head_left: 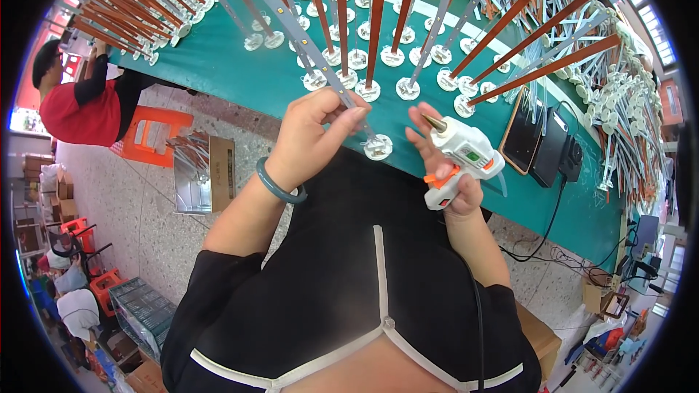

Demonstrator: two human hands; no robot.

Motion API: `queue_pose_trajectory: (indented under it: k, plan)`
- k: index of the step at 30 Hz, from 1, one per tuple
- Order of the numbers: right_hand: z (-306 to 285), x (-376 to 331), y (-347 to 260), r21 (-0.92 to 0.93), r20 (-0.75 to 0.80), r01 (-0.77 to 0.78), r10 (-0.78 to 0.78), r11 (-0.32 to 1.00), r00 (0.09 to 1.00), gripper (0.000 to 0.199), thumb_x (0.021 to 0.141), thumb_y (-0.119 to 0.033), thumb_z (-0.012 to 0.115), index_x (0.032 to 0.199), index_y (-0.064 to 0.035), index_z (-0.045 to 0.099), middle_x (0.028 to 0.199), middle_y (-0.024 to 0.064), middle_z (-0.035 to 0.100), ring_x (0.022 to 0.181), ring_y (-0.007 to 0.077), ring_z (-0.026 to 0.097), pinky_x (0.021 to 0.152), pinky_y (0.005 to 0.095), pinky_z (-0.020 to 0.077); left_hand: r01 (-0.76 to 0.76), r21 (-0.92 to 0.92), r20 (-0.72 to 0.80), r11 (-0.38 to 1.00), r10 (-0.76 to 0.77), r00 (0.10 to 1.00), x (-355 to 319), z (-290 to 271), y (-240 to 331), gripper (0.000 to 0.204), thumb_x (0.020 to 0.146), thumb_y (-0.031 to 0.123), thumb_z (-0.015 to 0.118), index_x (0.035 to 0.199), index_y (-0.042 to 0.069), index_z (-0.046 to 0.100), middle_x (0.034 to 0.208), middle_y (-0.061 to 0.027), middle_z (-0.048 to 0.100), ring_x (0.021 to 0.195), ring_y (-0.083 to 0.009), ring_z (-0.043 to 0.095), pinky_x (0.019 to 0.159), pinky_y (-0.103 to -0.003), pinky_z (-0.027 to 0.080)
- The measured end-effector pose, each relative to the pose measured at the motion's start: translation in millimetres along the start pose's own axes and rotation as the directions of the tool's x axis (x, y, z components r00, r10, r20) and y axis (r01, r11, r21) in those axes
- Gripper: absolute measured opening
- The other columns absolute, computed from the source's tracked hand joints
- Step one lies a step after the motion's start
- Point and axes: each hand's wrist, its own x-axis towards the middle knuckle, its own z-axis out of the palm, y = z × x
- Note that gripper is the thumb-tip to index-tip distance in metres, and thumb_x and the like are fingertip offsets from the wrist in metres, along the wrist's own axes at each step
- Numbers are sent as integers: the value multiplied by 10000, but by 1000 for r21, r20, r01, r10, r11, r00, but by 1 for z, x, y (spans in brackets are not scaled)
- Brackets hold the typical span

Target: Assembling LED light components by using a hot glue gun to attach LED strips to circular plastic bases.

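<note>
Holding a grey strip (pixel 306 36) with a white round base (pixel 378 147) at the green surface's (pixel 240 73) near edge, the left hand (pixel 309 135) pinched it; right-hand fingers (pixel 455 175) clenched a glue gun (pixel 462 156). Many based strips (pixel 378 29) apparently lay finished; loose ones (pixel 619 109) remained.

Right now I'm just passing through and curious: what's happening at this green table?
A person's left hand pinches a grey strip standing on a white round base at the edge of the green table. The right hand grips a white glue gun, nozzle near that base. Many finished strips stand upright behind.
</note>
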Motion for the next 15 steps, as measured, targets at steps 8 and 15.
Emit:
queue_pose_trajectory:
  k: [8,15]
  plan:
    - [10,8,2,67,119,-119,111,991,987,483,854,-595,536,881,-119,616,1389,274,407,1241,416,463,1034,505,348,25,-66,34,998,-23,999,-1,4,-7,138,933,80,569,1005,-21,628,867,-57,648,787,-112,643,687,-244,533]
    - [2,0,-5,-120,-17,-133,132,984,991,478,887,-524,540,910,-48,570,1180,242,555,1030,322,615,885,401,496,-63,37,79,997,60,995,2,0,-4,117,928,64,569,980,-21,629,866,-64,643,778,-124,638,676,-247,526]
